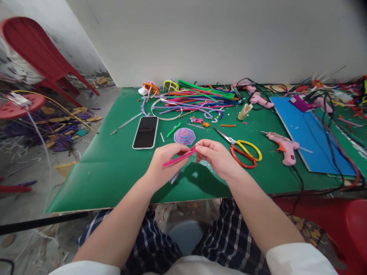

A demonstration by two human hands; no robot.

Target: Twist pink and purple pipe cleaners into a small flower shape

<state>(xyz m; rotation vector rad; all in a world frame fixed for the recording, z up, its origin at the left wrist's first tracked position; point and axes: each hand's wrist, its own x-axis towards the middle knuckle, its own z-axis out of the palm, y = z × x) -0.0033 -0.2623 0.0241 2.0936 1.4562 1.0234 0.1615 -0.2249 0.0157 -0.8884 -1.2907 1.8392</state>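
Between my two hands is a bright pink pipe cleaner [179, 157], held above the near part of the green table. My left hand [165, 163] is closed around its length, with one end lying over the thumb side. The fingers of my right hand [211, 156] pinch its other end. Just beyond my hands lies a round pink, blue and purple coiled disc [185, 136]. A short green pipe cleaner piece [173, 130] rests left of the disc. Under my left hand, a purple strip [175, 177] shows in part.
Scissors [241, 149] lie right of my hands, a pink glue gun [283, 147] farther right by a blue board [308, 133]. A phone [145, 132] lies left. Several pipe cleaners [197, 97] are piled at the back. Small flowers [200, 120] sit before them.
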